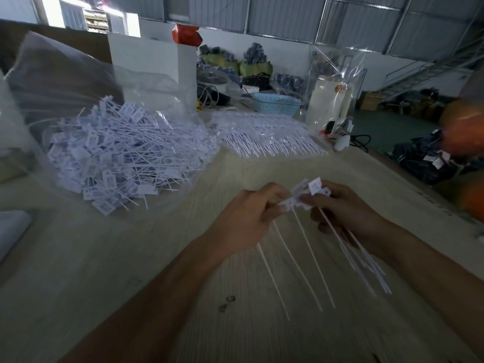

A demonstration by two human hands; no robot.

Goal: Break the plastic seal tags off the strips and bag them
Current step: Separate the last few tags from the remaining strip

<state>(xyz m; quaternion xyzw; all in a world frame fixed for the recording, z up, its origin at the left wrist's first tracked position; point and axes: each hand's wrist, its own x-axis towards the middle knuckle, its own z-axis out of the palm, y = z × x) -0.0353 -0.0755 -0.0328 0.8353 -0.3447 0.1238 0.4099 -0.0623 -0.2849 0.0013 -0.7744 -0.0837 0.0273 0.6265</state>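
hands pinched one strip of seal tags between them, left hand and right hand, near the tabletop's right edge.

The near part of the wooden table is bare, so a hand can pass freely there, below and to the left of both forearms. At the left, a big heap of loose seal tags lies in an open clear bag and blocks the way toward the far left. Behind it a white box stands upright. Between the heap and a flat stack of uncut strips there is only a narrow gap. Behind the strips, a blue basket and a standing clear bag close the far edge. At the right, the table edge is near the right forearm.
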